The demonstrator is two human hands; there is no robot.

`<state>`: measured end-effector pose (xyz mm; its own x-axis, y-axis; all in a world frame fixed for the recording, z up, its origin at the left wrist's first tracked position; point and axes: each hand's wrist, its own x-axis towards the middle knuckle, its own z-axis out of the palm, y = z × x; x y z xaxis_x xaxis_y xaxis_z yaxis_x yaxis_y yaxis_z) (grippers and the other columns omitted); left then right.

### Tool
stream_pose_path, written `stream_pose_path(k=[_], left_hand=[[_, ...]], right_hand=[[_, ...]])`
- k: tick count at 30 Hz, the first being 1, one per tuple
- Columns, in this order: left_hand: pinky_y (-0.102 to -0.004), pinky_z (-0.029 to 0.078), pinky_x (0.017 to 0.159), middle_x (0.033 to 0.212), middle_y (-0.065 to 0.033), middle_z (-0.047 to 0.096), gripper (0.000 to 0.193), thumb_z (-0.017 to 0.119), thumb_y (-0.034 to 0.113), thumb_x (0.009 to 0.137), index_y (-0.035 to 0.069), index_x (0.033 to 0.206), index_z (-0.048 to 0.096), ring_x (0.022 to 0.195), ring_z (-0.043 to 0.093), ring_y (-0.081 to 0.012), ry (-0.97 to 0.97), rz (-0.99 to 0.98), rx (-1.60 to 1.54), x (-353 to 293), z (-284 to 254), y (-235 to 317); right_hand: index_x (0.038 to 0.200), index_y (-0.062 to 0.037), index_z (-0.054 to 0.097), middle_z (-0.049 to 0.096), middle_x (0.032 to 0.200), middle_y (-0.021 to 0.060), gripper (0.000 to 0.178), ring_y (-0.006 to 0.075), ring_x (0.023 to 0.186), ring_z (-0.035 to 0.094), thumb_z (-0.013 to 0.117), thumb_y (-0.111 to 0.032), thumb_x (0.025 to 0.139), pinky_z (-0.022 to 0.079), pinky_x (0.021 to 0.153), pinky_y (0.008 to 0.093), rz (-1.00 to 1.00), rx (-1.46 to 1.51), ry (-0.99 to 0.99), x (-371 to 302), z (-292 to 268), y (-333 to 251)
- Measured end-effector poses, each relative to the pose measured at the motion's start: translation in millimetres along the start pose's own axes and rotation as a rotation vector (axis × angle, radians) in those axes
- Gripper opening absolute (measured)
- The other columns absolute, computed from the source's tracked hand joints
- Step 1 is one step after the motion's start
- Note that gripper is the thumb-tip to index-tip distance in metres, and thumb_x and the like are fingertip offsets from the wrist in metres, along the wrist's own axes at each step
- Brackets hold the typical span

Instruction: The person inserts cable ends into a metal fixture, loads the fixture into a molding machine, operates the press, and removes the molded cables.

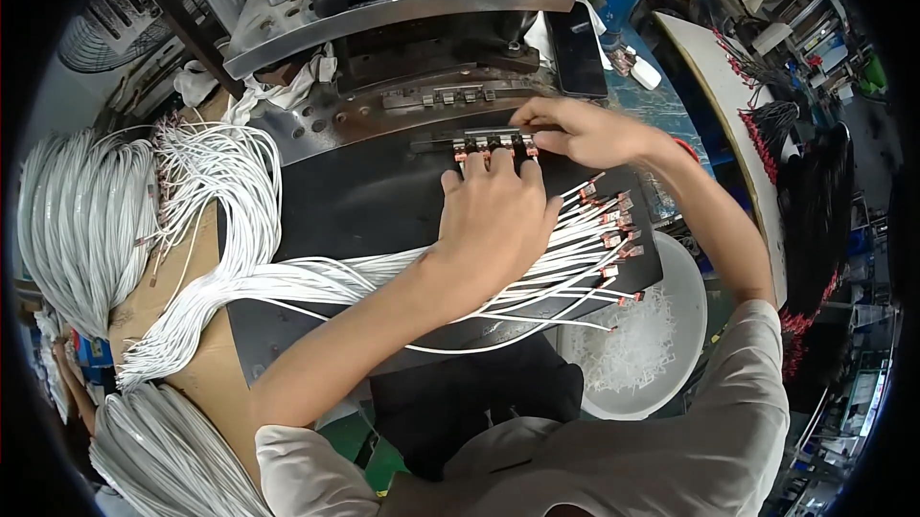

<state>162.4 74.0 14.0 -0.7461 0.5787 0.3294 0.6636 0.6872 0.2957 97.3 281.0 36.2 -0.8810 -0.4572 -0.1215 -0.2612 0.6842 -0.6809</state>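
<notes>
A slim metal bar fixture [431,144] lies across the black work surface, with several small orange and metal connectors [496,144] in a row at its right part. My left hand [494,220] is palm down, its fingers stretched and spread against the near side of the connectors. At the bar's right end my right hand [594,132] is closed, forefinger over the far edge and thumb at the near side. White cables [287,279] run under my left wrist. Their loose ends, tipped with orange and metal connectors [613,239], fan out to the right. Fingers partly hide the connectors in the fixture.
A heavy metal press [402,19] stands behind the black surface. White cable bundles [86,220] lie at the left. A white basin [685,297] with clear scraps sits at lower right. A black phone [578,52] and black, red-tipped cables [815,191] are farther right.
</notes>
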Motion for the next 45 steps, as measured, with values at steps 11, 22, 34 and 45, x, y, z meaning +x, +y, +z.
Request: stream_pose_path(k=[11,22,34,45], left_hand=[[-0.0491,0.056,0.069,0.076,-0.0235,0.068,0.03,0.058,0.022,0.086,-0.005,0.076,0.069,0.072,0.068,-0.0394,0.156,0.029,0.07,74,-20,-112],[-0.0478,0.053,0.081,0.085,-0.0263,0.068,0.039,0.057,0.037,0.09,0.0,0.092,0.07,0.087,0.067,-0.0419,-0.087,-0.226,0.062,87,-33,-123],[-0.0373,0.053,0.08,0.106,-0.0216,0.067,0.071,0.079,0.044,0.08,-0.013,0.119,0.061,0.098,0.066,-0.0272,-0.176,-0.31,-1.829,-222,-55,-44],[-0.0285,0.05,0.069,0.099,-0.0062,0.066,0.026,0.06,0.024,0.099,0.0,0.109,0.058,0.085,0.062,-0.0128,0.55,-1.341,-1.142,-291,52,-22]], right_hand=[[0.112,-0.0017,0.065,0.069,0.106,0.0107,0.026,0.0198,0.098,0.063,0.063,-0.019,0.093,0.051,0.083,0.0347,-0.356,-0.405,0.584,158,-35,23],[0.113,-0.0065,0.065,0.069,0.103,0.0109,0.028,0.0234,0.096,0.063,0.068,-0.023,0.09,0.052,0.078,0.0384,-0.448,-0.698,0.755,161,-27,38],[0.141,0.001,0.047,0.057,0.132,0.0151,0.056,0.0263,0.115,0.058,0.07,-0.018,0.093,0.049,0.092,0.038,-0.214,0.928,-1.163,-167,157,3],[0.147,-0.009,0.035,0.049,0.139,0.0087,0.067,0.0257,0.113,0.052,0.044,-0.053,0.098,0.045,0.085,0.0421,0.479,1.51,0.783,-191,266,25]])
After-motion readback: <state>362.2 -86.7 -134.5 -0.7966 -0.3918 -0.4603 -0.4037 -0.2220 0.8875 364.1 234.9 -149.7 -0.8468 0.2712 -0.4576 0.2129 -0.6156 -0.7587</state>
